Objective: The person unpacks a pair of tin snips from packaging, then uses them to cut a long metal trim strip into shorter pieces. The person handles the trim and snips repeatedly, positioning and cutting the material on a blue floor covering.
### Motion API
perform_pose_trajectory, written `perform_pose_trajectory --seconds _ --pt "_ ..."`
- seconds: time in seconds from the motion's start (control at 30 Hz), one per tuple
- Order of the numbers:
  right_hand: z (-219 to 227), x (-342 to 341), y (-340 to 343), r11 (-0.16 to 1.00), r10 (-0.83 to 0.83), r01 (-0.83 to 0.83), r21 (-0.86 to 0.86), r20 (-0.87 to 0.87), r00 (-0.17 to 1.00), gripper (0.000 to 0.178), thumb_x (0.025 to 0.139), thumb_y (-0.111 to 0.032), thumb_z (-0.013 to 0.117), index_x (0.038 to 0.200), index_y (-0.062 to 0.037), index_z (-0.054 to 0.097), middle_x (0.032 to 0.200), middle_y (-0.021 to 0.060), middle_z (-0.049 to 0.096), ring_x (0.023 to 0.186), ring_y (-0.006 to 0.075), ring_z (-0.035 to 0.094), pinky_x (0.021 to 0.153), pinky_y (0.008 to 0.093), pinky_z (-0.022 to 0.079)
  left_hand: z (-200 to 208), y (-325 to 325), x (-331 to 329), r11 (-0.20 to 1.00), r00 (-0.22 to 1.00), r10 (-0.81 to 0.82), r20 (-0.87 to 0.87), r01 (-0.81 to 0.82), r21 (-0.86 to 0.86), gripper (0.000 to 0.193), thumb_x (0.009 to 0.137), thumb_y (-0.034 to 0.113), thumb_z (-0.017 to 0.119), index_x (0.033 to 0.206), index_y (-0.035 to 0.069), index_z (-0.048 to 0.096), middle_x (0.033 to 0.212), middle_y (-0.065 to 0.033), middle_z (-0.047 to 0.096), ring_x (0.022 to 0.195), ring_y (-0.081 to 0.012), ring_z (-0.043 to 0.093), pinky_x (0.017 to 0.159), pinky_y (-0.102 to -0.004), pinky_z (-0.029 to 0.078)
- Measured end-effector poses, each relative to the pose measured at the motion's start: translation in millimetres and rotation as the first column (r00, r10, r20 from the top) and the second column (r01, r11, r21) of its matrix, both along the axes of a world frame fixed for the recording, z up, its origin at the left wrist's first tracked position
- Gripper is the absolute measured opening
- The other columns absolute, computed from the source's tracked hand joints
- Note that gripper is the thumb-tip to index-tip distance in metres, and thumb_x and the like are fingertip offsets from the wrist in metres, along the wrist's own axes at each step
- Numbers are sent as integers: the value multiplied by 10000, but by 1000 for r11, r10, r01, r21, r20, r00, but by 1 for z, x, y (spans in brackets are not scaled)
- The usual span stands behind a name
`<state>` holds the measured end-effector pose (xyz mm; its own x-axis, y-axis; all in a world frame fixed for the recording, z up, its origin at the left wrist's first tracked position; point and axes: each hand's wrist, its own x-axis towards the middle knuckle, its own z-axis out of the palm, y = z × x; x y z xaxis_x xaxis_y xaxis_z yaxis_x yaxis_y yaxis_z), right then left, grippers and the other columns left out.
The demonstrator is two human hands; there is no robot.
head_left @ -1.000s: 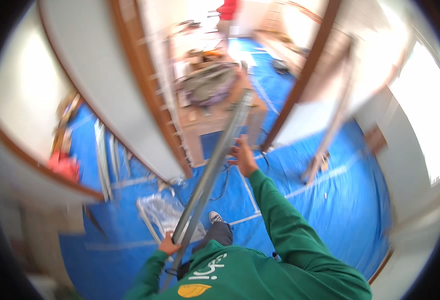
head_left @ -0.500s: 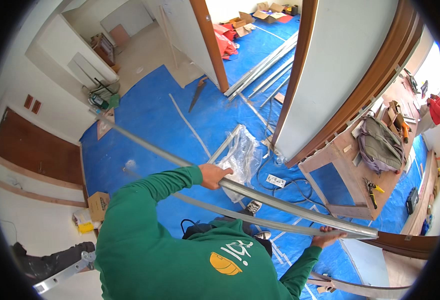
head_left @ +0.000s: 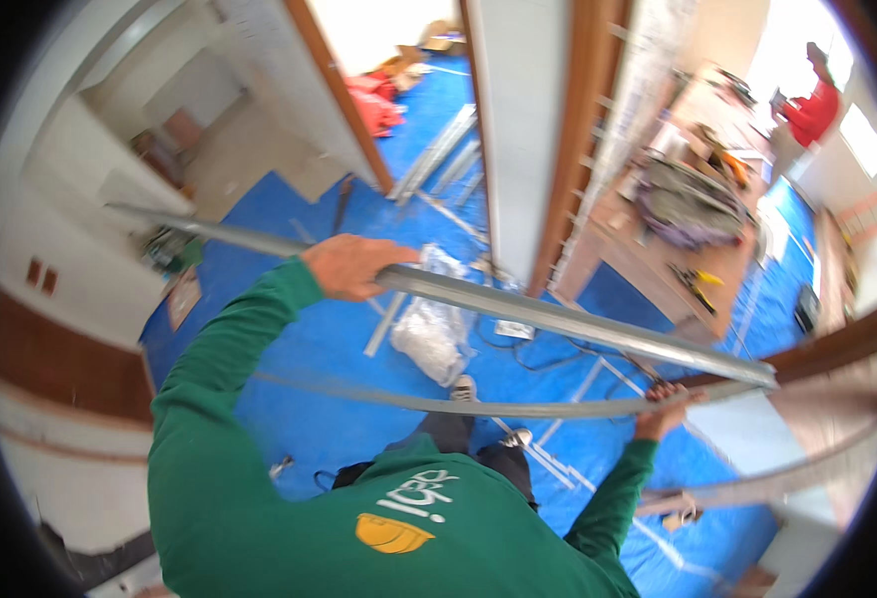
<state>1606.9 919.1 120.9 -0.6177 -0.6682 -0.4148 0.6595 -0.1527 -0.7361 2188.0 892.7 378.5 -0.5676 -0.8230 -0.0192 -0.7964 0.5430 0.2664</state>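
Note:
A long grey metal channel [head_left: 558,321] slants across the view, from the far left down to the near right. My left hand [head_left: 356,267] is closed over it from above, left of its middle. Below it runs a second, thinner metal strip [head_left: 498,408], bowed slightly. My right hand [head_left: 670,411] is closed around this strip near its right part, just under the channel's right end. Whether the right fingers also touch the channel is hard to tell. Green sleeves cover both forearms.
Blue sheeting [head_left: 309,439] covers the floor, with clear plastic wrap [head_left: 430,334] near my shoes. At right stands a wooden workbench [head_left: 613,224] bearing a grey bag [head_left: 693,199] and yellow-handled pliers [head_left: 696,284]. Further back is a person in red [head_left: 812,112]. More metal profiles [head_left: 438,154] lie beyond the doorway.
Both metal lengths have risen in view, and the channel's left part has moved up with my left hand. The gap between channel and strip looks wider. My view has turned right, revealing the person in red.

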Motion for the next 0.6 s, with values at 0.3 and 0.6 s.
perform_pose_trajectory --seconds 0.3,0.6 --pt "47 18 29 989 -57 66 133 -72 996 658 1035 -759 507 878 -121 491 658 2 442 517 135 428 462 315 389 -43 -64 31 991 991 -52 121 36 128 527 991 361 712 1484 188 649 1099 -175 700 1078 -404 668 980 -504 516" --pt "42 4 63 912 2 136 387 -335 942 674 1059 -722 500 1066 -48 529 683 -4 375 540 146 409 480 337 386 -223 -161 -5 835 978 -183 97 103 540 629 918 391 783 1487 156 654 1302 -190 727 1209 -375 682 1030 -503 526"
